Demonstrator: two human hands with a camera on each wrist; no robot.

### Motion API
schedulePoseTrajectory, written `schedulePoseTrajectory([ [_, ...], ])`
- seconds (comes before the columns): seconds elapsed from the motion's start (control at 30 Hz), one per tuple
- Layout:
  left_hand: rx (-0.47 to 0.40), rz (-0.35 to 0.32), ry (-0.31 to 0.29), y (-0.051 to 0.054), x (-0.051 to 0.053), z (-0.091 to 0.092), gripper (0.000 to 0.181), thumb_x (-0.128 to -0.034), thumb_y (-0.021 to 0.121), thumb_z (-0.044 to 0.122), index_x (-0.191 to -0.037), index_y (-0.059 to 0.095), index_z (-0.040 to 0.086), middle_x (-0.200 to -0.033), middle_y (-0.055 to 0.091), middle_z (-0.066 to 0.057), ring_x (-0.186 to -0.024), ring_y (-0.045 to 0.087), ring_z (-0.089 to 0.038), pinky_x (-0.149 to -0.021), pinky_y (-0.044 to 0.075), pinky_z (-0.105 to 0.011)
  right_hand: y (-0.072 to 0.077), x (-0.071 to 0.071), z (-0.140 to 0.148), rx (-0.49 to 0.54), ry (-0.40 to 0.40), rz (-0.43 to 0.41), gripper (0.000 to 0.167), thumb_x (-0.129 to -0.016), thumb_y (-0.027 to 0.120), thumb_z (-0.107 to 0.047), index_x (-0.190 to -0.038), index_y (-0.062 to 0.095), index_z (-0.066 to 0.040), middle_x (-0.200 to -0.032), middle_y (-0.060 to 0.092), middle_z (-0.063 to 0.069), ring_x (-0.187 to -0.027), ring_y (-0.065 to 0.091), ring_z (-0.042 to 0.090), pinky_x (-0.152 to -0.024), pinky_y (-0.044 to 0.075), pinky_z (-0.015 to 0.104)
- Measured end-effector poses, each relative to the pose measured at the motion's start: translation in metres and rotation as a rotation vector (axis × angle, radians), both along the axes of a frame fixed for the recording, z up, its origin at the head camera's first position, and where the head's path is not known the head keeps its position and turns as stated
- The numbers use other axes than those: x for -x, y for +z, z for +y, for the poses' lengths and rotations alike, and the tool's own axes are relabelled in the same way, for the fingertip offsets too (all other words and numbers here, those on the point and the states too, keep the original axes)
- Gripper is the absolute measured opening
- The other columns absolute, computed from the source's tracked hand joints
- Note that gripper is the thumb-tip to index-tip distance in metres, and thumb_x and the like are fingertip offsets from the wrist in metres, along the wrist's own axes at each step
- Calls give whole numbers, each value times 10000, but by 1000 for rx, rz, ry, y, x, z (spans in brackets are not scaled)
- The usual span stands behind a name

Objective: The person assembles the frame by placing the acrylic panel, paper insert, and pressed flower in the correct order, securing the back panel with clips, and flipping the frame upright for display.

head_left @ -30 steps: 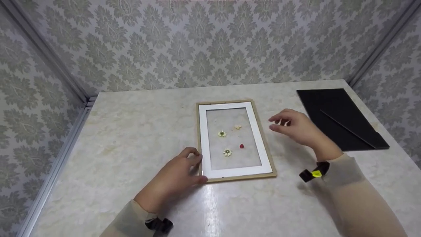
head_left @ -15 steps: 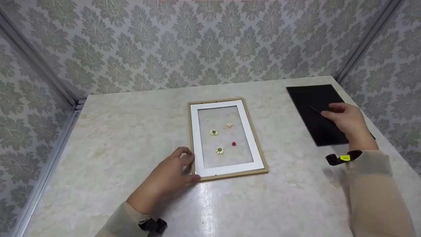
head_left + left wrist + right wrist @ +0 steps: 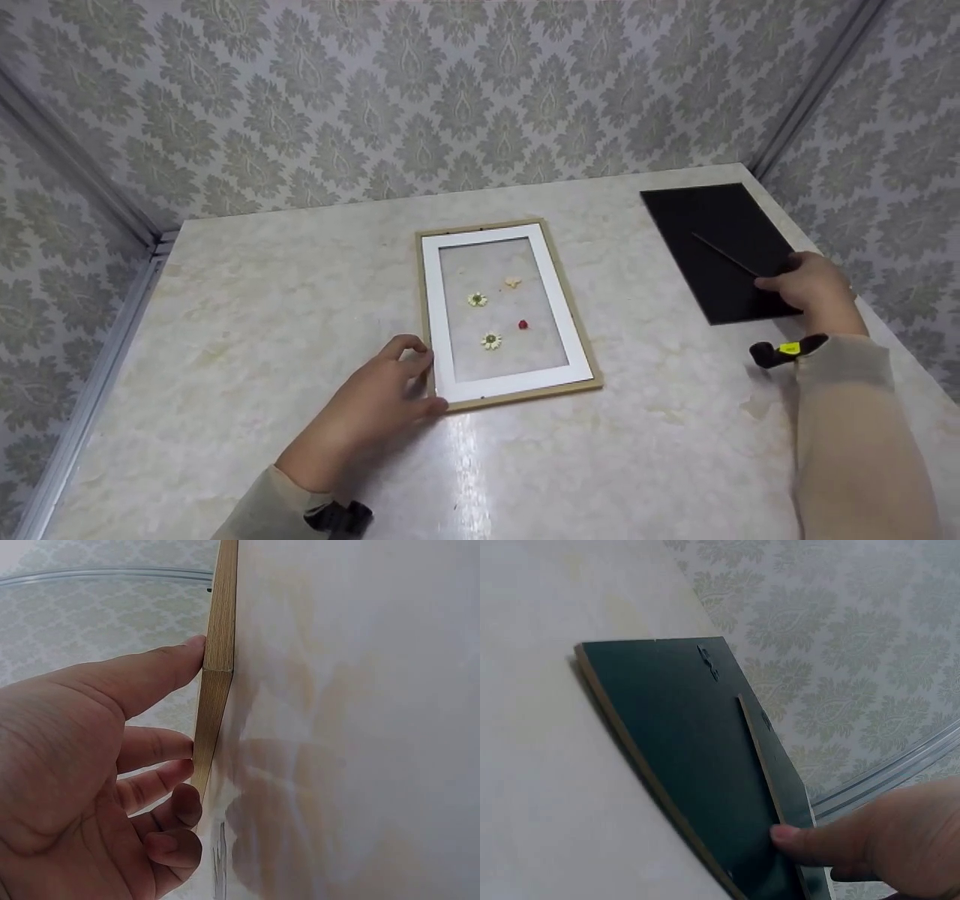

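A pale, marbled counter (image 3: 262, 315) with cream patches spreads across most of the frame, a streak of light shining on it at lower center. Behind it, across the top of the frame, rises a wall (image 3: 457, 97) papered in grey-green leafy damask, and matching side walls meet it at a left metal strip (image 3: 82, 154) and a right metal strip (image 3: 817, 82). The wooden frame (image 3: 525, 395) lies flat at the center, its white mat (image 3: 556, 300) bordering a clear pane with two white flowers, a peach blossom (image 3: 512, 282) and a red bud (image 3: 523, 325). The left hand (image 3: 379, 394) brackets the frame's lower left corner, thumb on the bottom edge, bent fingers against the side. At the right of the frame, the right hand (image 3: 817, 289) touches the black panel (image 3: 682, 225), thumb on its raised strut (image 3: 756, 744); its other fingers are mostly hidden, so I cannot tell whether it grips.
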State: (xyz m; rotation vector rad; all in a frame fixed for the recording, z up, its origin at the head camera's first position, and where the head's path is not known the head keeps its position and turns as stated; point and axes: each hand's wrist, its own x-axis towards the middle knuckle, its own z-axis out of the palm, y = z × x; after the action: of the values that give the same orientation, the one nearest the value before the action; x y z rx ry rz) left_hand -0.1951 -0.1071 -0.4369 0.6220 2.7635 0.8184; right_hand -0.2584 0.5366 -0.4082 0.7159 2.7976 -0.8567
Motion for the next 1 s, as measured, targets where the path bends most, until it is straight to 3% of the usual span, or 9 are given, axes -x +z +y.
schedulePoseTrajectory([
  [0.17, -2, -17, 24, 1, -2, -4, 782, -974, 915, 353, -1612, 609, 22, -1654, 534, -22, -1394, 664, -295, -1187, 551, -527, -3, 4, -6, 57, -36, 56, 1048, -1022, 820, -368, -1748, 218, 88, -1748, 282, 440, -1586, 295, 660, -1332, 268, 753],
  [0.33, -3, -17, 19, 2, -3, -5, 781, -970, 918, 346, -1604, 610, 8, -1662, 530, -38, -1300, 699, -264, -1129, 579, -506, 1, 6, -14, 76, 24, 88, 1120, -989, 867, -335, -1728, 175, 144, -1710, 293, 474, -1561, 342, 657, -1318, 322, 737],
  [0.57, 5, -4, 4, 2, -2, -5, 778, -972, 914, 350, -1606, 611, 17, -1657, 531, -56, -1237, 700, -235, -1105, 583, -488, 17, 11, -26, 55, 144, -28, 1368, -961, 871, -551, -1739, -9, 151, -1782, 90, 475, -1623, 190, 695, -1341, 239, 768],
  [0.73, 7, -6, 10, 4, 0, -3, 787, -976, 911, 348, -1621, 595, 25, -1664, 521, -36, -1268, 691, -238, -1130, 574, -487, 28, 9, -31, 50, 182, -46, 1388, -966, 862, -556, -1739, -61, 135, -1796, 44, 460, -1644, 148, 687, -1351, 205, 772],
  [0.87, 14, -15, 8, 3, 0, 0, 792, -976, 911, 355, -1622, 593, 24, -1669, 517, -28, -1299, 687, -246, -1149, 569, -494, 31, 5, -30, 102, 182, -46, 1313, -995, 847, -449, -1753, -73, 100, -1783, 136, 465, -1626, 262, 648, -1350, 255, 748],
  [0.93, 16, -18, 6, 3, 0, 1, 792, -975, 912, 355, -1620, 596, 23, -1671, 516, -28, -1319, 682, -250, -1161, 566, -499, 30, 2, -28, 179, 167, -52, 1247, -1022, 818, -362, -1770, -88, 56, -1783, 184, 446, -1568, 397, 585, -1305, 383, 687],
  [1.0, 16, -14, 5, 2, 0, 1, 790, -973, 913, 352, -1616, 600, 18, -1669, 520, -27, -1328, 680, -251, -1166, 565, -501, 30, 0, -26, 258, 147, -50, 1153, -1057, 754, -281, -1790, -90, 0, -1755, 285, 408, -1404, 581, 425, -1189, 534, 539],
])
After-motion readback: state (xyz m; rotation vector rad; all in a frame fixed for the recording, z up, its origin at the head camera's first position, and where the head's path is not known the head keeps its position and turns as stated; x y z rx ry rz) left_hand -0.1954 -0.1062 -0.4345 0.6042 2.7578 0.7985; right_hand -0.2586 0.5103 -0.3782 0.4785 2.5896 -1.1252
